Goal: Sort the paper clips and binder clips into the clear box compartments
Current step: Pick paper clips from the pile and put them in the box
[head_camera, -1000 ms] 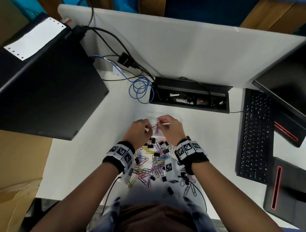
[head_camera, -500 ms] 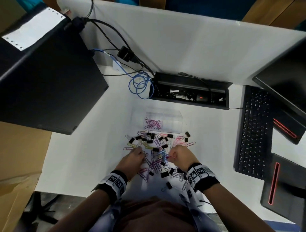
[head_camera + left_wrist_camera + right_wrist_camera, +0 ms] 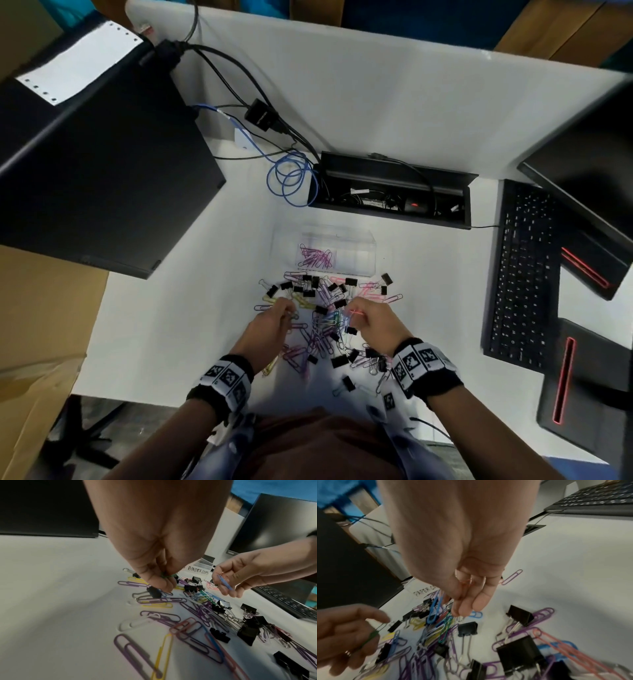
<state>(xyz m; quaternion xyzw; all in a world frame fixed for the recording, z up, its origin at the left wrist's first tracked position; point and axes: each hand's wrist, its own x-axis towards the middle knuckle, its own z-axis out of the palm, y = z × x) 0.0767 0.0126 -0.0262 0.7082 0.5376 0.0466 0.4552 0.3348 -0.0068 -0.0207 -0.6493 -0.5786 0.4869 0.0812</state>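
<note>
The clear box [image 3: 363, 236] lies at the far side of the pile, with purple paper clips [image 3: 314, 257] in its left compartment. Handwritten labels read "binder clips" [image 3: 198, 571] and "paper clips" [image 3: 423, 590]. Coloured paper clips [image 3: 320, 341] and black binder clips [image 3: 386, 278] lie scattered between the box and me. My left hand [image 3: 286, 310] is low over the pile's left side and pinches a green paper clip [image 3: 169, 576]. At the pile's right side, my right hand [image 3: 354, 313] pinches a blue paper clip [image 3: 435, 608], with a thin red clip [image 3: 465, 582] against its fingers.
A black computer case [image 3: 102, 164] stands to the left and a keyboard [image 3: 520, 274] lies to the right. Behind the box is an open cable tray [image 3: 390, 192] with a coiled blue cable [image 3: 291, 180]. The desk's front edge runs just below my wrists.
A second ago both hands were together over the clear box. They have come back toward me into the pile, and each now pinches a clip.
</note>
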